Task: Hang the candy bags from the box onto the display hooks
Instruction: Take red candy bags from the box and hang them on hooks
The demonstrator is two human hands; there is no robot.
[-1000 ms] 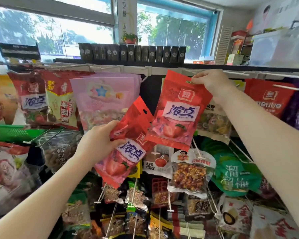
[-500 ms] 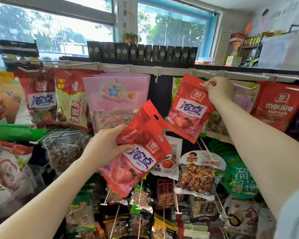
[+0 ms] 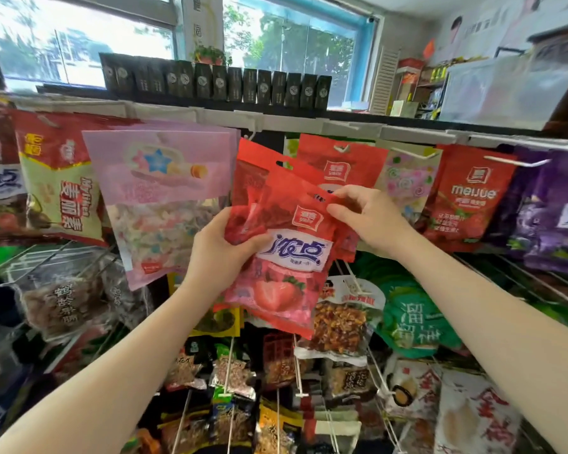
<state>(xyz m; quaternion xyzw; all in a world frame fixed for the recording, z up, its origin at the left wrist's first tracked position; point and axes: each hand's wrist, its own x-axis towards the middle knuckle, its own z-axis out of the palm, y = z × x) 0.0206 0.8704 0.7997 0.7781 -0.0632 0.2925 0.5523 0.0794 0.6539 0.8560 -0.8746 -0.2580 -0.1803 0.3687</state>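
A: Red strawberry candy bags (image 3: 286,244) are being held in front of the display; the left hand (image 3: 222,249) is gripping them.

B: The right hand (image 3: 368,221) is pinching 1 bag's stiff top edge. Light, crinkly film is likely slippery.

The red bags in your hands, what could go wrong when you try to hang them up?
1. The left hand grips several red bags at once, fanned out; while the right hand pinches the front one's top edge, the others might slip and drop.
2. The hook already carries a red hung bag, with the pink bags close beside it, so a careless push could knock those.
3. The small hang hole could miss the hook or tear.
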